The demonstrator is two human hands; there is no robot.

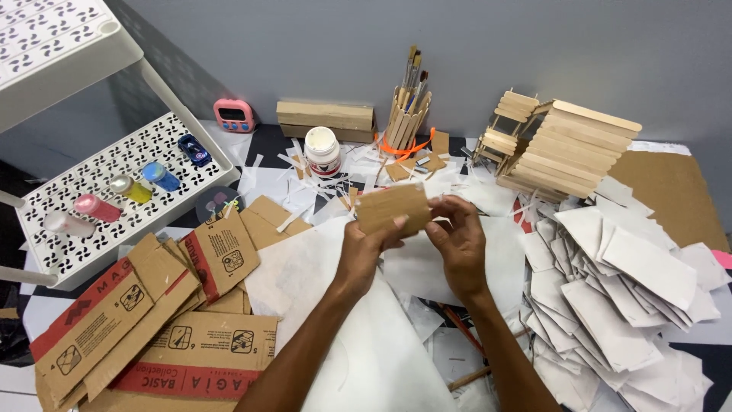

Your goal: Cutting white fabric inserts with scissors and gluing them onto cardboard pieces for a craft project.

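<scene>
Above the white sheet (305,267), both hands raise a cardboard piece (393,207) to viewing height. Left hand (364,243) pinches its lower left edge, thumb in front, steadying it. Right hand (457,236) pinches the right edge with its fingertips, apparently working that edge. White paper cutouts (618,290) lie heaped right; cardboard scraps (152,320) lie left.

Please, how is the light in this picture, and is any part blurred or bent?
Head view: soft, even light with faint shadows; no strong glare, even on the white paper pile. The cardboard piece held by the left hand and right hand is fairly sharp. The white shelf at the left edge looks bent by the wide lens.
</scene>
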